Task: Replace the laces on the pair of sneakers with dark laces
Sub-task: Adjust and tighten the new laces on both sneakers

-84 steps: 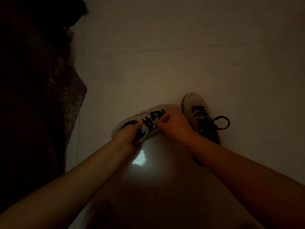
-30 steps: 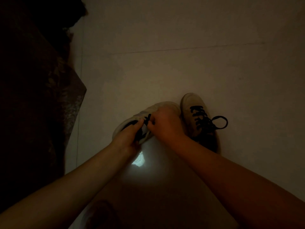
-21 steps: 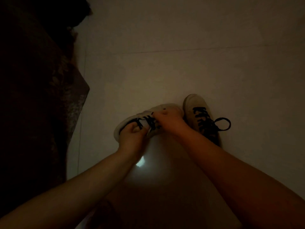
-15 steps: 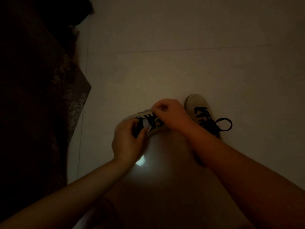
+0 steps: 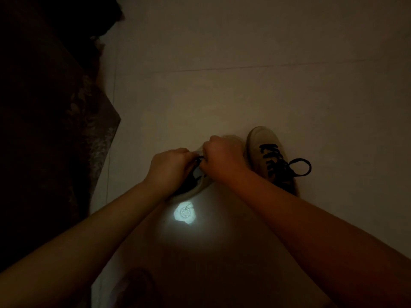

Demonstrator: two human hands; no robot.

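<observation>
The scene is dim. A pale sneaker (image 5: 201, 186) lies on the light floor under both my hands, mostly hidden by them. My left hand (image 5: 170, 168) and my right hand (image 5: 222, 157) are curled close together over its top, each pinching the dark lace (image 5: 198, 162) where it shows between them. A second pale sneaker (image 5: 265, 141) stands just to the right, threaded with a dark lace (image 5: 274, 161) that ends in a loop on the floor.
A dark patterned mass (image 5: 73, 130), like fabric or furniture, fills the left side. A bright round light reflection (image 5: 184, 213) sits on the glossy tiled floor (image 5: 244, 90) just below the sneaker. A dark shape (image 5: 135, 287) lies near the bottom edge.
My left hand has moved up from the sneaker's heel end to meet my right hand over the laces. Both hands now cover most of the shoe.
</observation>
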